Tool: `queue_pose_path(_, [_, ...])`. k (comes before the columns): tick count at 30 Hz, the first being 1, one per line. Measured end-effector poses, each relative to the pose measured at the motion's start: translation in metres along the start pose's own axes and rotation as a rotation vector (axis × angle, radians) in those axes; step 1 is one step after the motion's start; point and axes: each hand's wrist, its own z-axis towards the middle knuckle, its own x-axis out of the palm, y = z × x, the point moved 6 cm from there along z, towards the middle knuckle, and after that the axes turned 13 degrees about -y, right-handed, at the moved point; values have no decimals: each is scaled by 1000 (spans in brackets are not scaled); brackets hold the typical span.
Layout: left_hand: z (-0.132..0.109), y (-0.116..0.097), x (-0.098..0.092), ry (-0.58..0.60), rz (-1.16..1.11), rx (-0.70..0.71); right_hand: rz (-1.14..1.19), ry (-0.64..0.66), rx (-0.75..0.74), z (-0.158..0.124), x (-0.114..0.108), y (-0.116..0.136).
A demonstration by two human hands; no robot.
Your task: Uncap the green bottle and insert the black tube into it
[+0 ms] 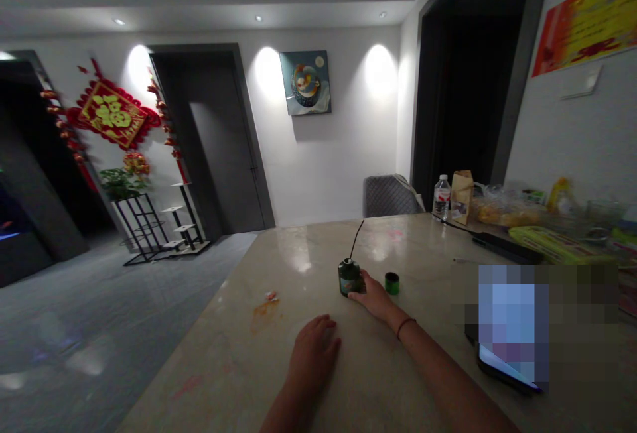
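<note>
A small dark green bottle (349, 279) with a label stands upright near the middle of the table. My right hand (369, 294) is closed round its right side, thumb in front. From the bottle's mouth a thin dark stick (356, 241) slants up to the right; what it is at the lower end is hidden inside. Just right of my hand sits a green cap (392, 283), apart from the bottle. My left hand (314, 347) rests on the tabletop, nearer to me, with fingers stretched forward and nothing in it.
The pale table (298, 254) has an orange stain and a crumpled scrap (271, 296) at left. At right are a phone (507, 367), partly blurred out, a water bottle (441, 197), a paper bag (462, 197) and plastic-wrapped items (510, 207). A grey chair (391, 195) stands behind.
</note>
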Motion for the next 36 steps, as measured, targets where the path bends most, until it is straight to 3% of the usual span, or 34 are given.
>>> queue_pose_path(9, [1, 0, 2, -5, -7, 14, -68, -54, 26, 9, 7, 3])
queue_pose_path(15, [2, -5, 0, 23, 19, 43, -265, -154, -62, -6, 8, 4])
queue_pose_path(18, [5, -4, -4, 30, 66, 40, -408, -115, -56, -11, 2, 8])
queue_pose_path(21, [10, -1, -15, -23, 115, 7, -597, -79, -21, -9, -18, 18])
queue_pose_path(25, [16, 2, -31, -107, 198, -76, -846, -318, -211, -8, -54, 54])
queue_pose_path(27, [17, -2, -32, -97, 254, -42, -918, -363, -387, -19, -52, 71])
queue_pose_path(29, [18, -9, -26, -54, 305, 37, -971, -267, -535, -36, -37, 76])
queue_pose_path(31, [17, -14, -18, 2, 349, 111, -1034, -170, -591, -53, -23, 69])
queue_pose_path(36, [16, -11, -9, 36, 359, 116, -1132, -84, -450, -62, -27, 46])
